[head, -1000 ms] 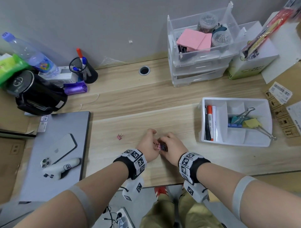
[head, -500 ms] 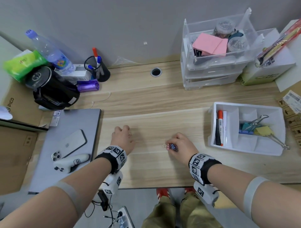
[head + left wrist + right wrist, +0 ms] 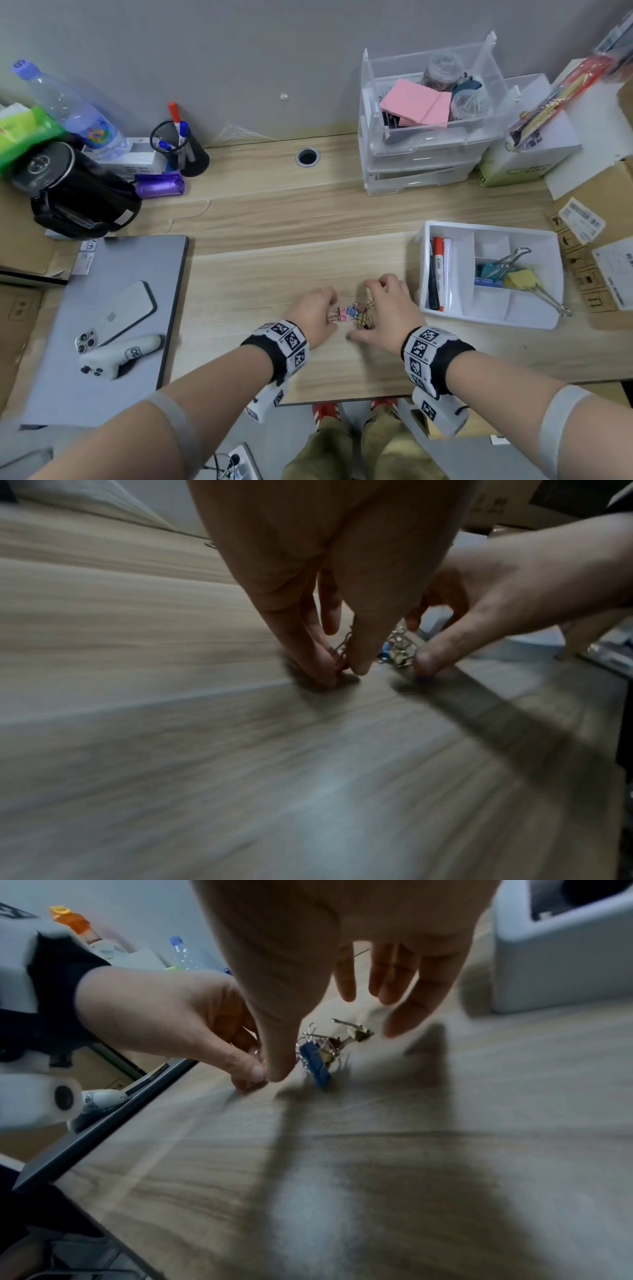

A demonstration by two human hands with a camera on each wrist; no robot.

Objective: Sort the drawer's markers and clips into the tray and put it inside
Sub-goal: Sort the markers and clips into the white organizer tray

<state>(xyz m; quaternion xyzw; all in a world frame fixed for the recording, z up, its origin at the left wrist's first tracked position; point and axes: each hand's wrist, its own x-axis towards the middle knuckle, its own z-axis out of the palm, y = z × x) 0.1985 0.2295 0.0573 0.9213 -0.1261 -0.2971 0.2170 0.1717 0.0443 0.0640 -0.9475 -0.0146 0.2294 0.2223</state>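
On the desk, the left hand pinches a pink clip between thumb and fingertips at the left edge of a small pile of clips. The right hand arches over the pile, fingers spread and loosely bent, thumb tip on the desk. Right of it sits the tray, markers in its left compartment, large clips in another.

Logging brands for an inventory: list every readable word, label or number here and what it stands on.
No text reads clearly.
White controller: logo, blurred.
Shipping label: too small.
Green-and-white box: print blurred.
Water bottle: label blurred.
Red-capped marker: print too small.
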